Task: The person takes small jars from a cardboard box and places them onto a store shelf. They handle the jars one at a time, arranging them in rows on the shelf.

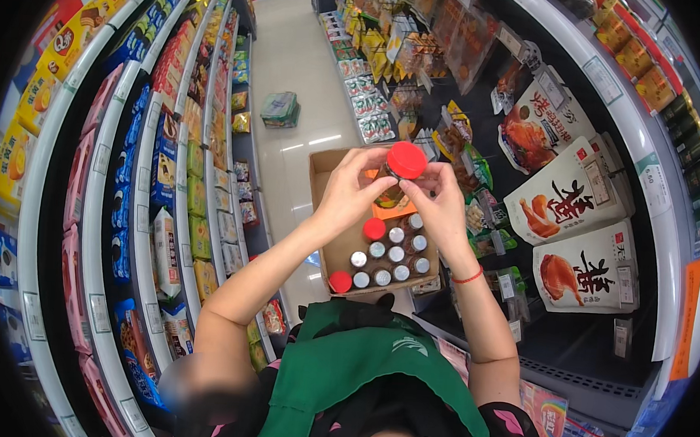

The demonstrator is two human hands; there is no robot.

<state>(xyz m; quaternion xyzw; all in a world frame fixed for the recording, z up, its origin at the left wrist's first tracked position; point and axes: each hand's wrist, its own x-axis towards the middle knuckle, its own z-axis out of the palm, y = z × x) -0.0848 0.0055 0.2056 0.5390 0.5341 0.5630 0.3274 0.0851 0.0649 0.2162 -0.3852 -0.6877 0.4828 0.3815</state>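
Observation:
Between my two hands I hold a jar with a red lid [407, 160], its glass body partly hidden by my fingers. My left hand [361, 180] grips it from the left, and my right hand [435, 193] from the right, with both thumbs meeting just below the lid. Under the hands is an open cardboard box [337, 218]. Several bottles with silver caps [395, 255] stand upright in its near part, along with a red-lidded jar [374, 228] and another red-lidded jar [340, 281] at the near left corner. An orange piece [395, 209] shows behind the bottles.
Curved shelves of packaged snacks [193, 210] line the left. On the right, a shelf with hanging food pouches [571, 197] and a white front rail [654, 193] stands close to my right arm. A green package stack [280, 109] lies on the aisle floor ahead.

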